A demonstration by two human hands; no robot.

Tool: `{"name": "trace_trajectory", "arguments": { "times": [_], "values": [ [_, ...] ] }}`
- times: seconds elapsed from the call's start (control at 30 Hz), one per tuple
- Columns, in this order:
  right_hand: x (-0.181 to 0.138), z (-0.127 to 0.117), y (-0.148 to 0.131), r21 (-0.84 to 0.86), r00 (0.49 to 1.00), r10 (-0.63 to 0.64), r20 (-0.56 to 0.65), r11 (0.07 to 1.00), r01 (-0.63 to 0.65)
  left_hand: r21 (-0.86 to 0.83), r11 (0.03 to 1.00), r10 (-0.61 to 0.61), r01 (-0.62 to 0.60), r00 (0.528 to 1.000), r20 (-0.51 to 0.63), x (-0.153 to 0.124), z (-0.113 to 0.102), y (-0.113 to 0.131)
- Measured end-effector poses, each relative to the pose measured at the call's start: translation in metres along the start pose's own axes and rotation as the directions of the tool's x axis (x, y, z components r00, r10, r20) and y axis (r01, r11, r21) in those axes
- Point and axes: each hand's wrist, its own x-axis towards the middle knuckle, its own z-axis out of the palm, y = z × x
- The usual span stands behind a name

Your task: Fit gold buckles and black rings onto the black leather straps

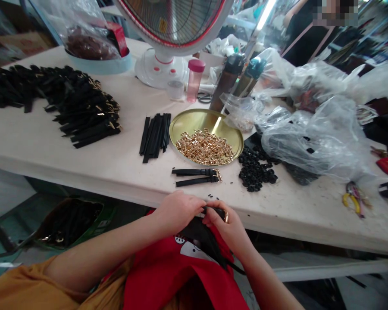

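My left hand [180, 209] and my right hand [228, 226] meet at the table's front edge, fingers closed on a short black strap [217, 211]. A gold buckle [226, 216] shows at the strap's right end, by my right fingers; the rest of the strap is mostly hidden. Just beyond my hands lie a few buckled black straps [197, 173]. Behind them a round gold tray [189, 119] bears a heap of gold buckles [207, 147]. Left of the tray is a bunch of plain black strips [155, 135]; to its right, a pile of small black loops [256, 172].
A large heap of buckled straps [87, 107] covers the table's left. At the back stand a fan [163, 64], a pink-lidded bottle [194, 82] and dark bottles [228, 79]. Plastic bags [320, 133] and yellow-handled pliers [352, 201] lie right. A person [305, 34] is behind.
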Motion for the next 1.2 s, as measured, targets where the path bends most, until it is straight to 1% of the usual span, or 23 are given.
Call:
{"name": "trace_trajectory", "arguments": {
  "times": [0.03,0.1,0.13,0.17,0.2,0.27,0.37,0.47,0.57,0.63,0.7,0.8,0.83,0.87,0.93,0.97,1.0,1.07,1.13,1.2],
  "values": [
    [0.0,-0.001,-0.002,0.027,1.0,0.006,0.002,1.0,-0.006,0.024,1.0,0.011,-0.009,0.998,-0.062,0.0,-0.002,0.0],
    [0.001,-0.003,-0.007,0.053,0.999,-0.009,-0.047,0.999,0.012,0.064,0.997,-0.016,0.031,0.975,-0.22,-0.001,-0.006,0.002],
    [0.0,-0.004,-0.009,0.055,0.996,-0.027,-0.085,0.998,0.031,0.054,0.996,-0.048,0.065,0.959,-0.279,-0.001,-0.008,0.004],
    [0.0,-0.004,-0.011,0.051,0.991,-0.047,-0.122,0.997,0.053,0.014,0.996,-0.083,0.092,0.948,-0.306,-0.002,-0.008,0.006],
    [0.0,-0.004,-0.012,0.043,0.986,-0.068,-0.154,0.996,0.076,-0.055,0.992,-0.122,0.11,0.945,-0.302,-0.002,-0.007,0.007],
    [-0.001,-0.002,-0.014,0.028,0.975,-0.102,-0.195,0.994,0.11,-0.239,0.96,-0.204,0.146,0.949,-0.242,-0.002,-0.003,0.01],
    [-0.003,0.001,-0.015,-0.004,0.966,-0.138,-0.219,0.99,0.14,-0.487,0.85,-0.326,0.203,0.928,-0.182,0.0,0.006,0.01],
    [-0.006,0.003,-0.012,-0.082,0.959,-0.185,-0.214,0.982,0.171,-0.67,0.715,-0.377,0.201,0.918,-0.126,0.001,0.014,0.008],
    [-0.009,0.003,-0.009,-0.226,0.952,-0.235,-0.197,0.956,0.189,-0.765,0.61,-0.392,0.209,0.918,-0.063,0.001,0.018,0.006],
    [-0.01,0.003,-0.006,-0.301,0.949,-0.254,-0.188,0.934,0.19,-0.78,0.583,-0.4,0.225,0.916,-0.035,0.0,0.019,0.006],
    [-0.01,0.003,-0.004,-0.362,0.94,-0.282,-0.192,0.911,0.199,-0.78,0.578,-0.397,0.238,0.918,-0.015,0.0,0.019,0.008],
    [-0.01,0.005,-0.004,-0.463,0.908,-0.355,-0.225,0.858,0.22,-0.778,0.581,-0.402,0.241,0.916,-0.017,-0.001,0.02,0.011],
    [-0.009,0.005,-0.006,-0.469,0.9,-0.365,-0.237,0.855,0.223,-0.779,0.58,-0.407,0.238,0.913,-0.024,-0.001,0.021,0.012],
    [-0.009,0.006,-0.007,-0.444,0.902,-0.354,-0.246,0.869,0.22,-0.781,0.58,-0.411,0.233,0.911,-0.034,-0.001,0.021,0.014],
    [-0.008,0.008,-0.011,-0.311,0.928,-0.275,-0.251,0.931,0.192,-0.773,0.596,-0.406,0.217,0.912,-0.057,-0.002,0.021,0.016],
    [-0.008,0.008,-0.013,-0.222,0.943,-0.224,-0.246,0.96,0.17,-0.753,0.625,-0.396,0.207,0.915,-0.077,-0.003,0.02,0.017],
    [-0.007,0.008,-0.014,-0.139,0.955,-0.178,-0.237,0.979,0.148,-0.713,0.674,-0.376,0.193,0.921,-0.106,-0.004,0.018,0.017],
    [-0.007,0.006,-0.016,-0.031,0.965,-0.12,-0.233,0.993,0.116,-0.561,0.816,-0.288,0.142,0.94,-0.181,-0.005,0.011,0.017],
    [-0.006,0.002,-0.018,0.014,0.967,-0.105,-0.232,0.994,0.111,-0.332,0.941,-0.162,0.071,0.953,-0.255,-0.004,0.0,0.015],
    [-0.006,-0.002,-0.02,0.057,0.974,-0.1,-0.202,0.992,0.114,-0.143,0.99,-0.042,-0.001,0.953,-0.301,-0.002,-0.012,0.012]
  ]
}}
